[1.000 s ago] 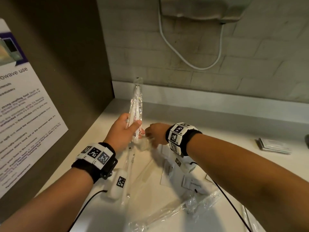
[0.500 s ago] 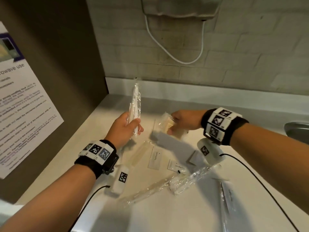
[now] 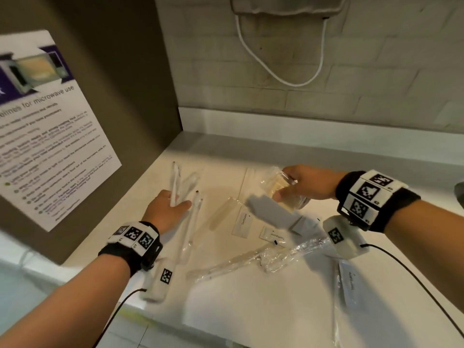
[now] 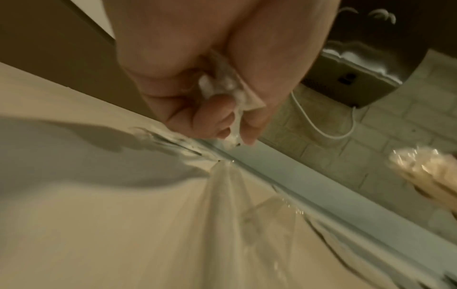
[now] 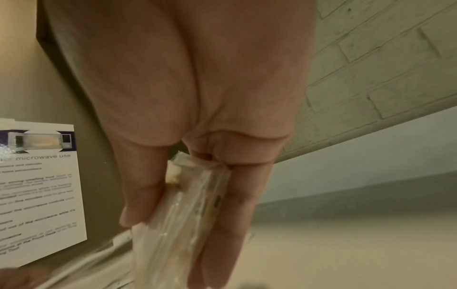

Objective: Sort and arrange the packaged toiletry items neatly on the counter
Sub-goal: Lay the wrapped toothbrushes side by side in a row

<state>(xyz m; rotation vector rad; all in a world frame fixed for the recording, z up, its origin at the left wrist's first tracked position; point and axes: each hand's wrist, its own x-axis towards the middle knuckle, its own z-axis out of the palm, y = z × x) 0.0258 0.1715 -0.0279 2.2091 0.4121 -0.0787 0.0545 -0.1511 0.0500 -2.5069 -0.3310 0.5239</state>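
- Head view: left hand point(image 3: 167, 211) low over the white counter point(image 3: 251, 310) near the brown side panel point(image 3: 130, 84), thumb and fingers pinching a clear-wrapped toothbrush packet point(image 3: 175, 183) whose far end points toward the back wall.
- Right hand point(image 3: 307, 185) raised over mid-counter, thumb and fingers closed on a crinkled clear packet with pale yellow contents point(image 3: 278, 188).
- Two white sachets lie flat between the hands, each printed "Toothpaste": one point(image 3: 243, 222) nearer the left, one point(image 3: 273, 236) just beside it to the right.
- Long clear wrapped item point(image 3: 253, 259) lies diagonally at the front; another printed packet point(image 3: 349, 285) near the right edge, print too blurred to read.
- Poster point(image 3: 50, 136) on the side panel reads "for microwave use", with a microwave picture above; smaller lines illegible.
- Left wrist view: fingers point(image 4: 210, 117) curled tight round white crumpled wrapping point(image 4: 227, 91); counter point(image 4: 99, 224) close below; more clear wrappers point(image 4: 247, 215) lie on it.
- Right wrist view: thumb point(image 5: 141, 185) and fingers point(image 5: 235, 205) clamp the clear packet point(image 5: 183, 211) from both sides; poster point(image 5: 37, 185) behind, "microwave use" legible.
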